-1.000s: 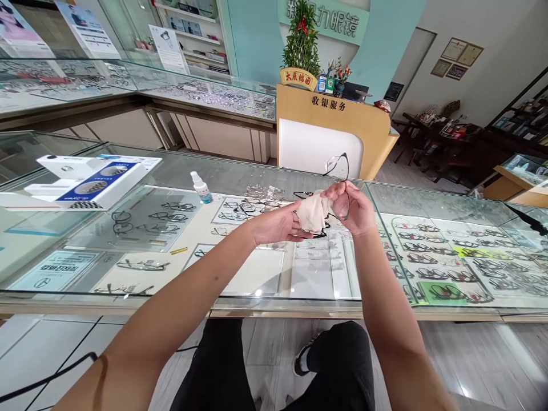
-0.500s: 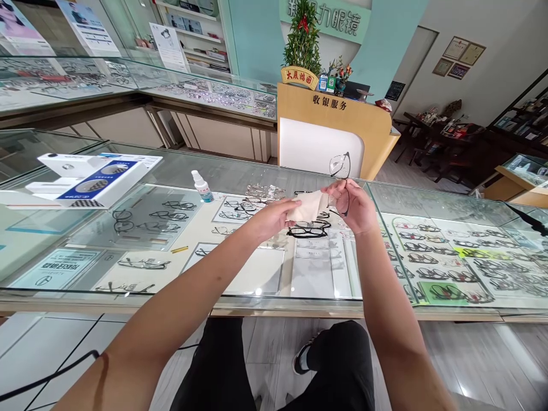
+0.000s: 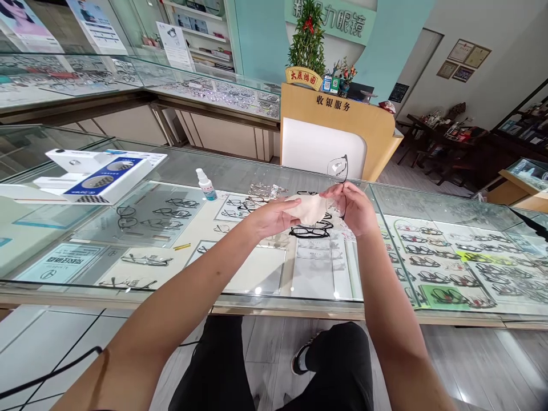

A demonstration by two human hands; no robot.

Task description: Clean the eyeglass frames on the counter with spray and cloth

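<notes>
My left hand (image 3: 274,218) pinches a pale cloth (image 3: 310,209) above the glass counter. A pair of thin-rimmed glasses (image 3: 338,166) is held upright in my right hand (image 3: 356,209), one lens above the fingers and the other lower, beside the cloth. The cloth's right edge reaches my right fingertips; whether it touches the lower lens is hard to tell. Just below the cloth, black-framed glasses (image 3: 309,232) lie in the display. A white spray bottle (image 3: 206,185) with a blue base stands on the counter, left of my hands.
An open white and blue box (image 3: 107,178) sits at the counter's left. Many spectacle frames lie under the glass on both sides. Beyond the counter stands a wooden cashier desk (image 3: 381,134) with a plant (image 3: 307,43). The counter's front edge (image 3: 299,308) runs above my legs.
My left hand and the cloth have shifted slightly; the cloth now looks flatter and wider. The glasses have turned a little in my right hand. The whole view has moved slightly.
</notes>
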